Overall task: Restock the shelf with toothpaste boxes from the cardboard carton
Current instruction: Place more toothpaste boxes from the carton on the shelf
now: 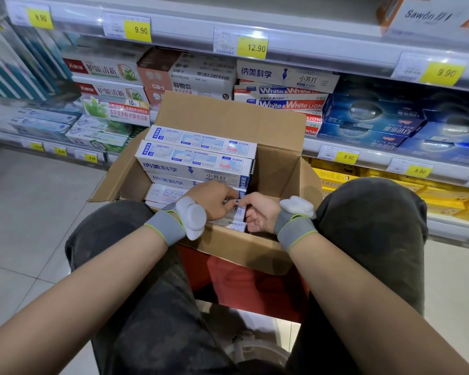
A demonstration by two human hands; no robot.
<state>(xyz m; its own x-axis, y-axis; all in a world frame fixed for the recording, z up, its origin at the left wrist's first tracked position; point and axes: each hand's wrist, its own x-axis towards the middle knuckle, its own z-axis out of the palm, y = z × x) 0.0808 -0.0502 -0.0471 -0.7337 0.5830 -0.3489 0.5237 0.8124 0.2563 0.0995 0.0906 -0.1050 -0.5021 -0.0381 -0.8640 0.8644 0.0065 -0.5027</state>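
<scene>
Grey-white floor tiles (25, 212) run under a shop aisle, and steel shelf rails (363, 158) cross the view in tiers, each carrying yellow price tags (141, 29) marked 9.90 or 12.90. On the middle shelf stand stacked toothpaste boxes: green-leaf packs (111, 109) at the left, brown and white CB-1 boxes (157, 77) beside them, White & White Lion boxes (290, 104) further right, then dark blue boxes (374, 117). Yellow packs (336, 175) fill the shelf below on the right.

Between the person's knees sits the open cardboard carton (282, 171), its far flap standing up in front of the shelf and hiding part of the stock behind it. Its left half holds white-and-blue toothpaste boxes (195, 161) stacked flat in layers; its right half is bare cardboard down to the bottom. A red object (241, 280) shows under the carton.

Both hands are inside the carton at its near wall. The left hand (211, 197) has its fingers curled onto a small white box (237, 212) in the lowest layer, and the right hand (257, 212) pinches the same box's end with thumb and finger. Grey wristbands (295, 228) with pale sensor pods sit on both wrists. Dark trousers (377, 226) flank the carton on either side.
</scene>
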